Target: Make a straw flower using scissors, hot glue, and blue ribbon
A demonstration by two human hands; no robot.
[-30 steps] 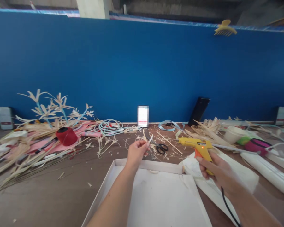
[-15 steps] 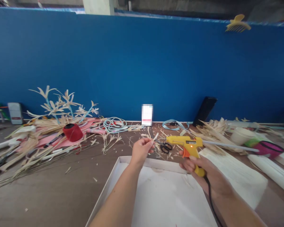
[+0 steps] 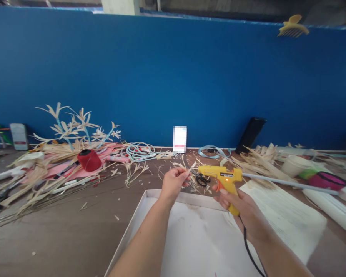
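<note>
My left hand [image 3: 173, 184] pinches a small pale straw petal [image 3: 191, 167] between thumb and fingers, held above the far rim of a shallow white box lid [image 3: 135, 223]. My right hand [image 3: 239, 206] grips the handle of a yellow hot glue gun [image 3: 223, 175] with an orange trigger and a lit indicator. Its nozzle points left, almost touching the petal's tip. A black cord [image 3: 249, 250] runs from the gun down past my right wrist. Black scissors [image 3: 202, 179] lie on the table just behind the two hands.
A blue partition [image 3: 173, 77] closes off the back of the brown table. To the left lie straw flower stems [image 3: 75, 129], a red spool [image 3: 89, 160], pink sheets and coiled light-blue wire [image 3: 138, 151]. On the right are white paper [image 3: 285, 215], straw strips, a white cup [image 3: 294, 165] and a pink pouch [image 3: 325, 180].
My right hand has brought the glue gun leftward until its nozzle nears the petal. My left hand has kept its pinch and shifted slightly right; the view panned a little.
</note>
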